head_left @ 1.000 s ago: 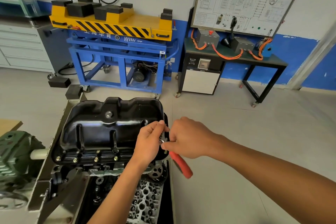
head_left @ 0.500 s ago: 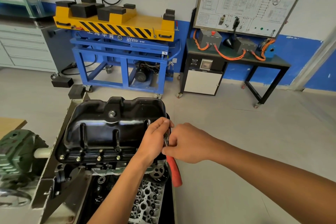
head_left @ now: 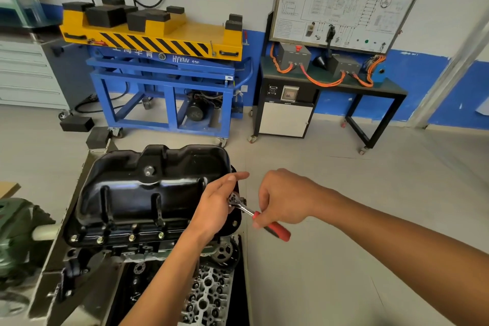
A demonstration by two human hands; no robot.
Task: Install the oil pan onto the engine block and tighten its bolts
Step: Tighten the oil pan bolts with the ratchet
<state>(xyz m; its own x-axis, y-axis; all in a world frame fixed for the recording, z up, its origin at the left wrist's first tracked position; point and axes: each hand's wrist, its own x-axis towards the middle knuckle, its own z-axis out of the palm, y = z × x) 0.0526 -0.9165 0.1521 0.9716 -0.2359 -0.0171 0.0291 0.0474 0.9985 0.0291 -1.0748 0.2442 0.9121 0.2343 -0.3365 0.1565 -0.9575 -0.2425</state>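
The black oil pan (head_left: 148,193) sits upside-up on the engine block (head_left: 206,296), with a row of bolts (head_left: 116,237) along its near flange. At the pan's right edge a ratchet wrench (head_left: 260,217) with a red handle points down and to the right. My right hand (head_left: 287,198) grips the red handle. My left hand (head_left: 215,204) rests against the pan's right side, fingers fairly straight, thumb by the chrome ratchet head. The bolt under the ratchet head is hidden.
The engine is mounted on a stand with a green gearbox (head_left: 16,235) at the left. Farther back stand a blue and yellow lift cart (head_left: 158,66), a training bench with orange cables (head_left: 330,77) and grey drawers (head_left: 23,71). Grey floor lies to the right.
My right hand has swung the red handle from pointing down toward me out to the right. My left fingers have straightened and lifted off the ratchet head.
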